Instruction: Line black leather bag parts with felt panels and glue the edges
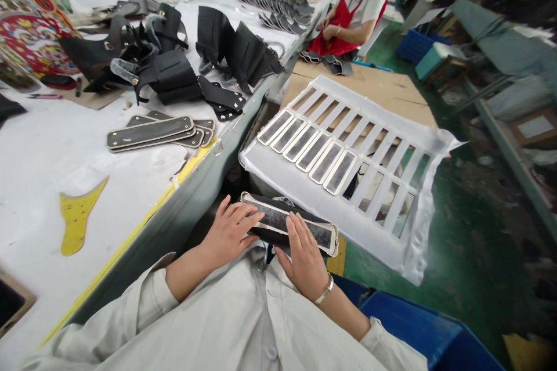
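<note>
Both my hands rest on a long dark strip piece with a pale rim (278, 219) held in my lap. My left hand (230, 233) lies on its left end with fingers stretched flat over it. My right hand (304, 255) presses flat on its right half, a bracelet at the wrist. Just beyond stands a white slotted rack (374, 226) tilted toward me, with several similar strips (307, 149) laid in its left slots. A small stack of the same strips (152, 132) lies on the white table (47, 150) to my left.
Black leather parts (174, 63) are heaped farther back on the table, and a yellow template (78, 217) lies near me. Another person in a red apron (348, 17) works at the far end. A blue bin (418, 330) sits at my right; green floor lies beyond.
</note>
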The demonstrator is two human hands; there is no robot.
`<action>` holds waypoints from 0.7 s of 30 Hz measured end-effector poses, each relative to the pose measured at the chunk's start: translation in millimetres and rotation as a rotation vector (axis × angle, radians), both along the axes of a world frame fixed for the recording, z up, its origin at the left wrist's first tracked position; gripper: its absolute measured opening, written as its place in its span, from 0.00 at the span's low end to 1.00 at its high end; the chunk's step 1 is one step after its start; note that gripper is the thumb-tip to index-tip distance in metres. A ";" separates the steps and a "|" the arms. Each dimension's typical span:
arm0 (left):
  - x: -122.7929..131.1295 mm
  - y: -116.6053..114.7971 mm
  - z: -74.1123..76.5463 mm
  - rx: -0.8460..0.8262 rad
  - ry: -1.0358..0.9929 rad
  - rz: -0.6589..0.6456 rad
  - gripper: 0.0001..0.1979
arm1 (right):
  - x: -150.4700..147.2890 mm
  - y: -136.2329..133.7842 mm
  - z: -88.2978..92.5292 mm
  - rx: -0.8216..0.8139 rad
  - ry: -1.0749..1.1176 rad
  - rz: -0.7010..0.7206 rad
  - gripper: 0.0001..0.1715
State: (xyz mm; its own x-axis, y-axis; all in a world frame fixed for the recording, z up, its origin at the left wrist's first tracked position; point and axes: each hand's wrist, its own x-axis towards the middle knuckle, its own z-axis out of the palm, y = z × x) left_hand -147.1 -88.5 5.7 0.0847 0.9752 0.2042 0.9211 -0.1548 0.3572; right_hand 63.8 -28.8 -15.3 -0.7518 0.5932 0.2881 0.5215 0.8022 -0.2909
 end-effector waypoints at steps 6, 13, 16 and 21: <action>18.9 3.5 -7.7 0.063 -0.106 -0.089 0.06 | 15.1 3.4 4.6 -0.076 0.023 0.064 0.33; 14.2 15.3 2.7 -0.063 -0.166 -0.169 0.05 | 12.4 5.2 4.5 -0.060 0.008 0.070 0.28; 21.3 19.2 4.8 -0.080 -0.125 -0.026 0.05 | 12.1 5.4 1.8 -0.017 -0.041 0.061 0.28; 32.9 21.1 6.1 -0.100 -0.070 0.147 0.03 | 15.2 -1.2 -15.2 0.163 -0.134 0.232 0.29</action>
